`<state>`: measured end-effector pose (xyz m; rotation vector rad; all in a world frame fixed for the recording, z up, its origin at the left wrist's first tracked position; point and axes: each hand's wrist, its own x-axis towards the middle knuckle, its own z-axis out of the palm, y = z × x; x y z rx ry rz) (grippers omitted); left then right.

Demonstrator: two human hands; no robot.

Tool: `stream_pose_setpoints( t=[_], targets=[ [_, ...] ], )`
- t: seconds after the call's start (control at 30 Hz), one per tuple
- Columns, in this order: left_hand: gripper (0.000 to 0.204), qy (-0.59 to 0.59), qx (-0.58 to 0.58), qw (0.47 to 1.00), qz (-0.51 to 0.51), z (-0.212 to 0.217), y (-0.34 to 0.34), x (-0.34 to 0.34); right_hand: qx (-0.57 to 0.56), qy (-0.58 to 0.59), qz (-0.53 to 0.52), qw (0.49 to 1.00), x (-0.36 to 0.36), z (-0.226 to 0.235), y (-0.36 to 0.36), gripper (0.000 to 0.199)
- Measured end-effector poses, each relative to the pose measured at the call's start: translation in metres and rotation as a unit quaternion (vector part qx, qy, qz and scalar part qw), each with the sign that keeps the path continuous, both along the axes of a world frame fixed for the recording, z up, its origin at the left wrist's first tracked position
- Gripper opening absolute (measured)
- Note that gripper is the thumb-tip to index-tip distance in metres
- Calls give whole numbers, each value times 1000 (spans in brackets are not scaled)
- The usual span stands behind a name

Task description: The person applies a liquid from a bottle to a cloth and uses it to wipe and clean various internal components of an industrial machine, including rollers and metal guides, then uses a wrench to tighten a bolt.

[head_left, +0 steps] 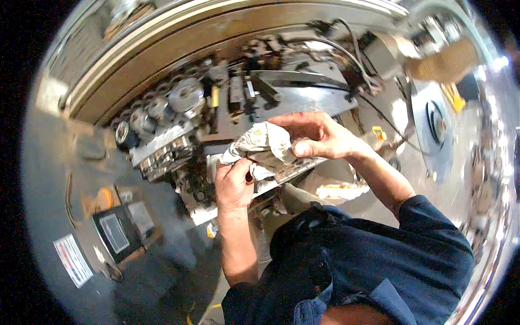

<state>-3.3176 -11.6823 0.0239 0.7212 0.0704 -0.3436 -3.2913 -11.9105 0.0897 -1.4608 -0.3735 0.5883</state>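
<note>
A crumpled, stained white rag is bunched between my two hands, above the near edge of a cluttered workbench. My left hand grips its lower left side, with the thumb pressed on the cloth. From the right, my right hand holds the other side, fingers over the top and thumb below. Folds of the cloth hide some fingertips, and I cannot tell whether anything is wrapped inside it.
Round metal tool holders stand in rows at the bench's back left. A grey metal plate lies behind my hands. Black cables loop at the back right. A dark box sits at left, and a ribbed tan hose hangs far right.
</note>
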Motion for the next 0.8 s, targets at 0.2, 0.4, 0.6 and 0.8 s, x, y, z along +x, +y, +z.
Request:
stream_pose_setpoints(
  t=[0.2, 0.4, 0.6, 0.8],
  targets=[
    [56, 14, -103, 981, -162, 1, -80, -26, -43, 6, -284, 958, -74, -57, -70, 43],
    [28, 27, 183, 973, -137, -20, -180, -56, -176, -216, -385, 880, -137, -88, -120, 30],
    [30, 83, 215, 955, -188, -25, -231, -77, -165, 53, -641, 748, -210, -197, -249, 62],
    [32, 164, 238, 945, -153, -60, -244, -91, -304, 7, -616, 727, -196, -357, -379, 126]
  ],
)
